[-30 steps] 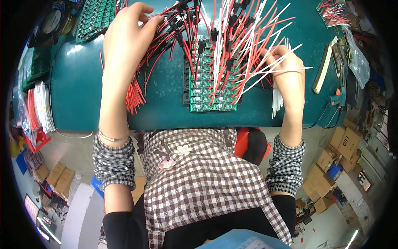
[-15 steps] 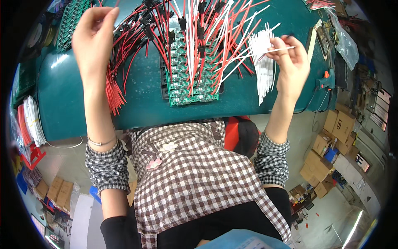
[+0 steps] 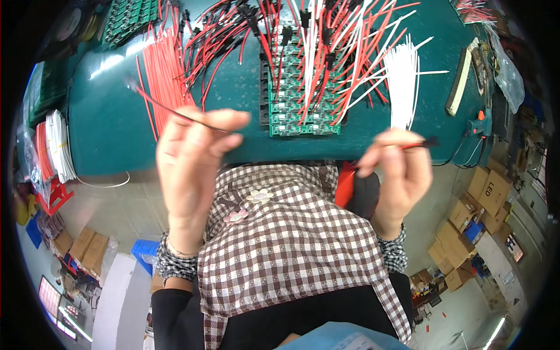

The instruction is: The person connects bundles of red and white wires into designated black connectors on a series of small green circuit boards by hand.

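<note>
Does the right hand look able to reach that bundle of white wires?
Probably yes: nothing visible blocks the right hand from the white wires just beyond it, though it seems to hold a red wire.

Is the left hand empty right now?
No, the left hand holds a thin dark wire that sticks out toward the picture's upper left.

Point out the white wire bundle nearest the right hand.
The white bundle right of the circuit boards, just beyond the right hand; the other white bundle sits far left.
</note>
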Tool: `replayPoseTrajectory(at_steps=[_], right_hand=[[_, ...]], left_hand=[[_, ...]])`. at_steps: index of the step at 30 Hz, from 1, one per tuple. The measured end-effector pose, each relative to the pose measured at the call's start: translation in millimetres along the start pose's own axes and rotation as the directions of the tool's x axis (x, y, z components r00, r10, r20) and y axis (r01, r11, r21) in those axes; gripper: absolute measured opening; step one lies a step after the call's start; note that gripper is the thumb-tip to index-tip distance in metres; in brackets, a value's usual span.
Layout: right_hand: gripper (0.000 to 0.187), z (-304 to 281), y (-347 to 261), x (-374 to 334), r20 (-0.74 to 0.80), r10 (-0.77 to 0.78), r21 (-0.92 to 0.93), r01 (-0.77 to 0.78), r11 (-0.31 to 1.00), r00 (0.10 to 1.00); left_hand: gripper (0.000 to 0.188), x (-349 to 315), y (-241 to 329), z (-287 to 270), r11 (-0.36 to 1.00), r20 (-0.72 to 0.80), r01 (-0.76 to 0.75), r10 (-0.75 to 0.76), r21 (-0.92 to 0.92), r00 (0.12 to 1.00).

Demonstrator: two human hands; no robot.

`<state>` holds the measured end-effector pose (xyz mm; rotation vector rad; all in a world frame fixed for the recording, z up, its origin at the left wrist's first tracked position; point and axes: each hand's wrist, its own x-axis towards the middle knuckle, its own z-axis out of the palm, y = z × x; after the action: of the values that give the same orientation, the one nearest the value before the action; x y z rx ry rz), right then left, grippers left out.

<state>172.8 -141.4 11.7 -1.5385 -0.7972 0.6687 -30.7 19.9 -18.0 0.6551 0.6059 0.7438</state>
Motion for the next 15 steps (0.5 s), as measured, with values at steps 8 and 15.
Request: replayPoseTrajectory(at_steps=[8,15], right_hand=[[0.012,43.3,2.9,19.6,0.336,0.147,-0.066,-0.133,0.989,0.93],[0.014,30.6,7.6,24.7,0.58,0.392,0.202,-0.592,0.78,0.714]], left_hand=[[0.016,-8.8,-31.1,24.5,0.994,0.132,0.076,-0.087,0.084,0.987],[0.016,-0.9,-24.7,15.5,0.926,0.356,-0.152,0.02,0.347,0.934]])
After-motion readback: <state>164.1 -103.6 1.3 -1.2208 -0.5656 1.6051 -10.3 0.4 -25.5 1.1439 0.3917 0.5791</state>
